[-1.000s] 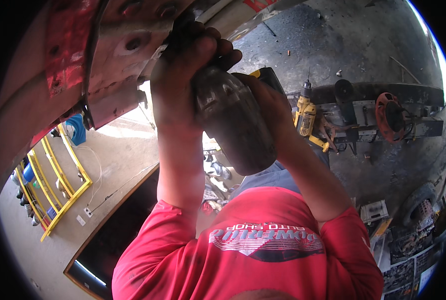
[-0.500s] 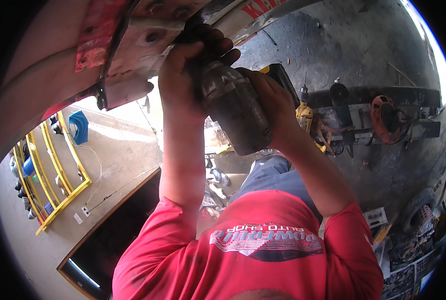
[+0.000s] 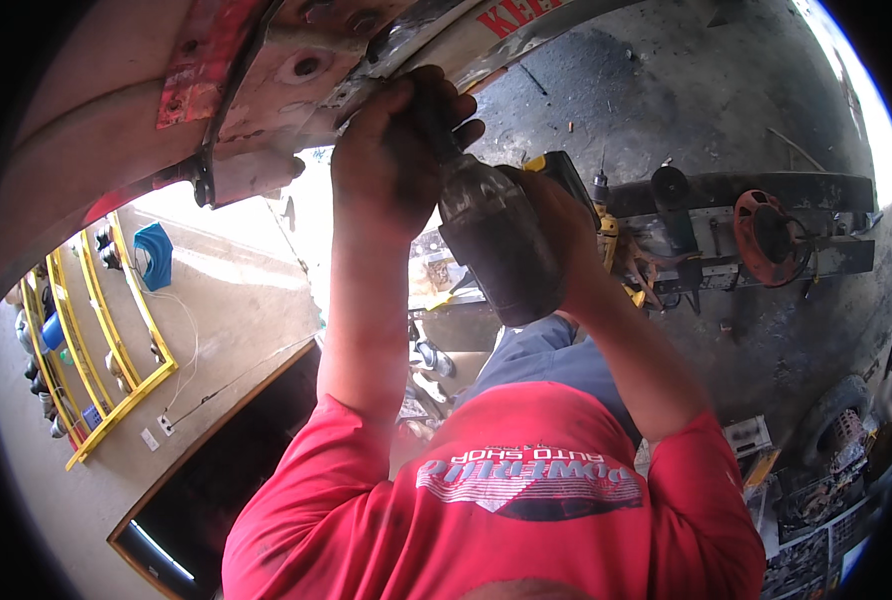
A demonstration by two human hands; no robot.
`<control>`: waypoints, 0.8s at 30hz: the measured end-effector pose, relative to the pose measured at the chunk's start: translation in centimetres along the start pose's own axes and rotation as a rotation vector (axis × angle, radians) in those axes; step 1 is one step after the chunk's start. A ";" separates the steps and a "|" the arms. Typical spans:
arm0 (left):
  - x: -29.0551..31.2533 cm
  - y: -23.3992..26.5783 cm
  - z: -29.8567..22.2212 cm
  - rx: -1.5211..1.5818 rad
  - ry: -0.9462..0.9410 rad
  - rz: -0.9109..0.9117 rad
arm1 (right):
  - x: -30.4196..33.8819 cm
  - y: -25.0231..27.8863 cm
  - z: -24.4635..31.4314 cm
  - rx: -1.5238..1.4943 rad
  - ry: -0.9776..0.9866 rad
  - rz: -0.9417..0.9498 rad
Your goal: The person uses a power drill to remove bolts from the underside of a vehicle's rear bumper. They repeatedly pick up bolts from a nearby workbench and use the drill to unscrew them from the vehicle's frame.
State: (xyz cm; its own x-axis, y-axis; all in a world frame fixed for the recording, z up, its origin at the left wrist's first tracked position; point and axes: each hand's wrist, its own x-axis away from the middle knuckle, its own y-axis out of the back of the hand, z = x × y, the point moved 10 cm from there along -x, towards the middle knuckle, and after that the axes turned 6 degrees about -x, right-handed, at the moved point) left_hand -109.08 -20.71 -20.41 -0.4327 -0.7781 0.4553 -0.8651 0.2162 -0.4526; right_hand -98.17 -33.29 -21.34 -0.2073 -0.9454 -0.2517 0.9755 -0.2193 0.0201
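A cordless impact wrench [image 3: 504, 240], with a dark grimy body and a greyish nose, is tilted up toward the underside of a vehicle panel [image 3: 281, 90]. My right hand [image 3: 558, 222] is wrapped round its handle; the black and yellow battery [image 3: 569, 180] shows beyond the fingers. At the wrench's front my left hand [image 3: 391, 150] is raised against the panel's edge, fingers curled round a dark slim shaft [image 3: 436, 130] at the nose. The shaft's tip and what it meets are hidden by my left fingers. Bolt holes and a red strip [image 3: 211, 60] mark the panel.
Right of my hands, a dark rail-like bench [image 3: 736, 255] holds a yellow drill [image 3: 608, 235], an orange-red cord reel [image 3: 766, 238] and other tools. A yellow rack [image 3: 116, 350] stands at the left. A tyre [image 3: 836, 425] lies at the lower right.
The impact wrench and both hands have dropped slightly toward me and right. More of the shaft ahead of the nose shows, and a panel hole is plainer. Both hands keep their hold.
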 end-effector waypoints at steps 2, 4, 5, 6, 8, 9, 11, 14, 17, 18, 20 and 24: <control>0.7 -0.3 1.0 -0.011 0.024 0.013 | 1.1 0.6 -0.2 -0.005 -0.019 -0.005; 1.3 0.1 2.6 0.018 0.070 0.100 | 2.9 0.7 -2.0 -0.138 -0.169 0.009; 1.8 0.4 3.4 -0.013 0.105 0.102 | 4.6 0.2 -3.7 -0.263 -0.312 0.026; 2.5 0.7 4.2 -0.039 0.142 0.097 | 6.3 -0.2 -5.4 -0.353 -0.432 0.047; 3.7 1.5 5.5 -0.106 0.162 0.102 | 9.7 -0.8 -8.9 -0.482 -0.650 0.066; 4.1 2.2 5.9 -0.139 0.170 0.110 | 10.8 -0.2 -9.3 -0.472 -0.667 0.062; 4.6 7.6 7.9 -0.255 0.223 -0.016 | 12.7 1.6 -8.4 -0.395 -0.620 0.039; 5.4 21.1 11.3 -0.692 0.278 -0.381 | 14.4 4.3 -5.9 -0.407 -0.555 -0.038; 9.8 41.8 19.4 -1.295 0.411 -0.568 | 17.0 4.8 -5.7 -0.690 -0.795 -0.056; 11.8 46.5 22.7 -1.361 0.522 -0.589 | 17.6 5.1 -5.6 -0.702 -0.850 -0.025; 14.4 49.8 27.0 -1.459 0.699 -0.553 | 19.1 6.2 -5.7 -0.339 -0.830 0.072; 15.2 48.8 30.6 -1.490 0.677 -0.487 | 23.9 6.5 -8.8 -0.218 -0.988 0.089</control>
State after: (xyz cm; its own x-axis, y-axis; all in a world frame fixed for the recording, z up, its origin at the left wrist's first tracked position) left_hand -150.12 -40.05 -59.08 0.2412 -0.6484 0.7221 -0.2408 0.6808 0.6917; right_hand -96.16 -55.20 -35.74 -0.0056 -0.7541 0.6568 0.9621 -0.1832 -0.2021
